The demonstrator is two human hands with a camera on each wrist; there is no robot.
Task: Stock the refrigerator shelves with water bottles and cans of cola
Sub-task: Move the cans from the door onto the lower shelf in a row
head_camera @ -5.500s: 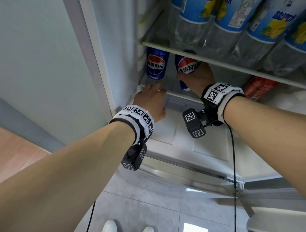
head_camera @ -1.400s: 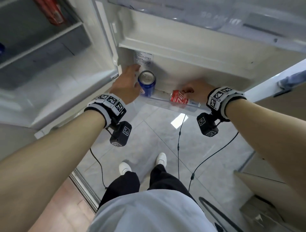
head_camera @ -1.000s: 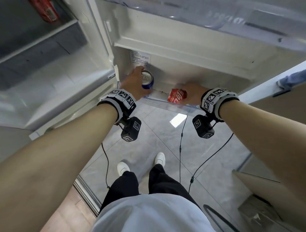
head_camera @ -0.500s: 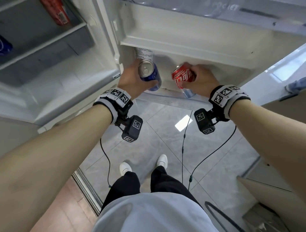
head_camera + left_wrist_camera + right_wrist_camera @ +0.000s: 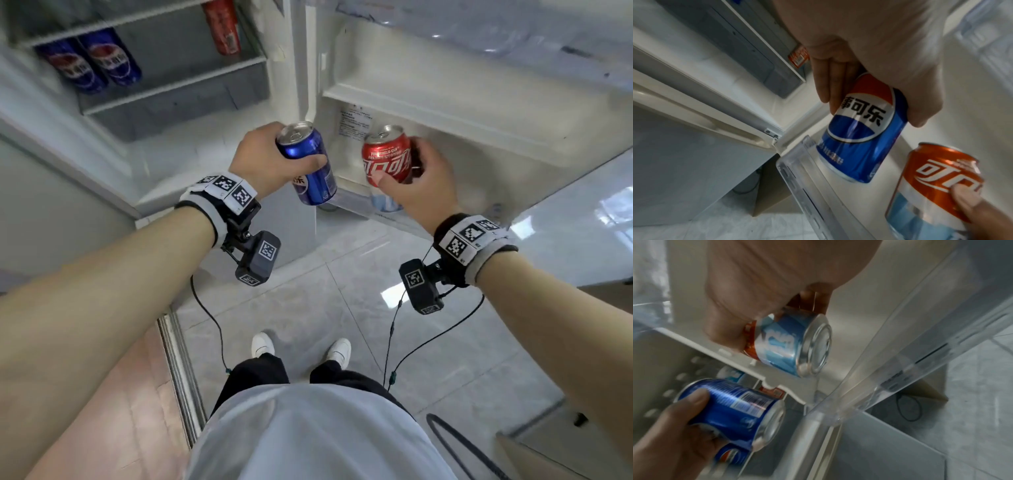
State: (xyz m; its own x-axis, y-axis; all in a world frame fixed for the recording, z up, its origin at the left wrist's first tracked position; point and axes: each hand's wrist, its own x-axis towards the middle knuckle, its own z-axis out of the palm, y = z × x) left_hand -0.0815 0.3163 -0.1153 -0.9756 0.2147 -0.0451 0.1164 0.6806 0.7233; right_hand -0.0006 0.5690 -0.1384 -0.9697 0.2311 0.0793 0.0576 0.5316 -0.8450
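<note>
1. above the clear door bin (image 5: 359, 210), the left hand (image 5: 263, 164) wraps its fingers round a blue cola can (image 5: 308, 164), tilted.
2. just right of it, the right hand (image 5: 418, 185) grips a red cola can (image 5: 387, 157).
3. far left, two blue cans (image 5: 92, 65) sit on a fridge shelf (image 5: 171, 85).

Glossy pale grey tiled floor (image 5: 308, 301) mirrors a bright patch of light; a strip of reddish-brown wooden flooring (image 5: 137, 394) adjoins it at left, past a metal threshold rail (image 5: 178, 370); thin black cables (image 5: 459, 442) trail across the tiles
</note>
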